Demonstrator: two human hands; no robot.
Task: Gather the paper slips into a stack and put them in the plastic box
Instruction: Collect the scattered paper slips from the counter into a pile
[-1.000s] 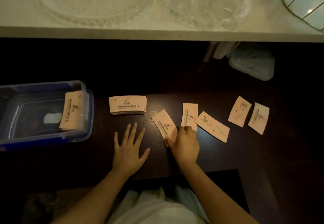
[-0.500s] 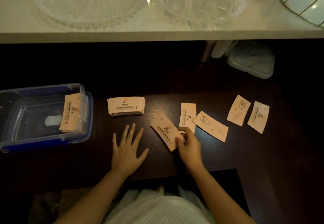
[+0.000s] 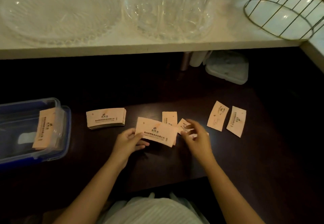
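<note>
My left hand pinches the left end of a pale orange paper slip lifted just above the dark table. My right hand, blurred, hovers with fingers apart over another slip lying flat. One slip lies behind the held one, and two more lie further right. A stack of slips rests left of centre. The clear plastic box with blue rim stands at the left, with a slip leaning inside against its right wall.
A white shelf overhangs the back of the table and carries glass dishes and a gold wire basket. Under it at the back right sits a clear lidded container. The table's front edge is near my body.
My left hand lifted off the table and took hold of the slip that my right hand had been sliding. My right hand let go and moved right over the neighbouring slip.
</note>
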